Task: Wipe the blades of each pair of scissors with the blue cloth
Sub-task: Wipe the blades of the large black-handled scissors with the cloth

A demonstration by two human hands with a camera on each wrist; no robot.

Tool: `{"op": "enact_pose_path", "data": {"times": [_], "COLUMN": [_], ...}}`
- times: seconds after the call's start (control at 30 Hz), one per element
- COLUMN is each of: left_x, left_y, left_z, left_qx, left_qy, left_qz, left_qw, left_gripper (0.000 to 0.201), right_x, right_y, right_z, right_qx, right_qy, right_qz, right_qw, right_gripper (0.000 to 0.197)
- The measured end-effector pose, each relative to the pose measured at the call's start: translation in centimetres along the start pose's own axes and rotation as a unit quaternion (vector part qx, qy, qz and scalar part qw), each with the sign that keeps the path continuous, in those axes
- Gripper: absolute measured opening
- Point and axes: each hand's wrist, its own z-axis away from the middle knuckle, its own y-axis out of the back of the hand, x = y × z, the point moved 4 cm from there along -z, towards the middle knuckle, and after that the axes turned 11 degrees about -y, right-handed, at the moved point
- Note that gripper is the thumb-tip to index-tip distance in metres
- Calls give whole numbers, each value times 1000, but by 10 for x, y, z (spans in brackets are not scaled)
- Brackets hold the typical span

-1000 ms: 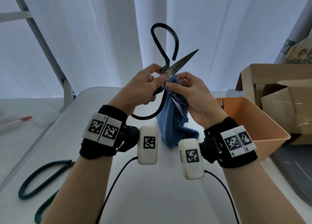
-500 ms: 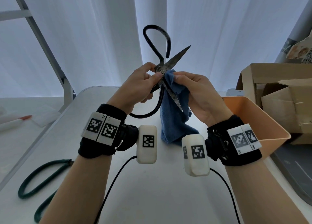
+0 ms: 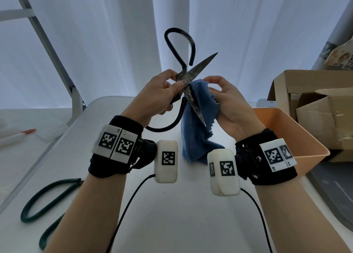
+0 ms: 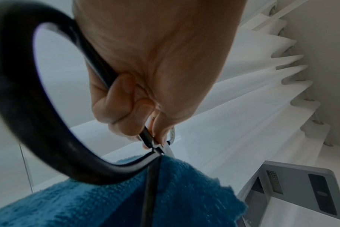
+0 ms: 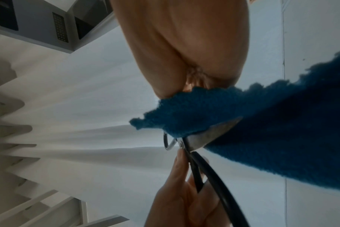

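1. Presently, the black-handled scissors (image 3: pixel 184 80) are held up above the worktop (image 3: pixel 172 214), blades spread wide: one blade points up and to the right, the other down toward the person.
2. The left hand (image 3: pixel 158 96) grips the scissors at the pivot, thumb on the rivet and fingers curled round the lower handle loop; the left wrist view confirms this closed grip (image 4: pixel 138 98).
3. The blue cloth (image 3: pixel 198 123) hangs just behind the downward blade, touching it near the pivot, its lower end resting on the worktop.
4. The right hand (image 3: pixel 227 107) holds the cloth's upper edge between thumb and curled fingers, a closed grip on the fabric; the right wrist view shows the cloth (image 5: pixel 262 130) lying against the blade.
5. A green-handled pair of scissors (image 3: pixel 44 205) lies flat on the worktop's near left, well apart from both hands.
6. An orange bin (image 3: pixel 298 138) stands at the right edge, with cardboard boxes (image 3: pixel 315 107) beyond it.
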Motion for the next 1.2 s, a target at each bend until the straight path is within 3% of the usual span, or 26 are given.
{"op": "enact_pose_path", "data": {"times": [0.2, 0.47, 0.67, 0.87, 1.03, 1.2], "left_x": [4, 7, 3, 3, 1, 4], "left_y": [-3, -8, -10, -11, -9, -10], "left_z": [2, 2, 1, -1, 0, -1], "left_qx": [-35, -45, -46, -23, -20, -14], "left_qy": [-12, -31, -20, -21, -7, -16], "left_qz": [6, -22, -32, -21, -19, -24], "left_qw": [999, 998, 998, 999, 1000, 999], "left_gripper": [21, 19, 15, 14, 14, 15], "right_x": [4, 1, 2, 5, 6, 6], "right_y": [-1, -9, -11, -12, -15, -15], "right_z": [0, 0, 0, -2, -2, 1], "right_qx": [6, 35, 4, 20, 3, 25], "right_qy": [-22, 21, 8, 6, 2, -1], "right_qz": [14, 68, 98, 74, 65, 97], "right_qw": [1000, 997, 995, 997, 998, 995], "right_gripper": [2, 15, 44, 30, 43, 32]}}
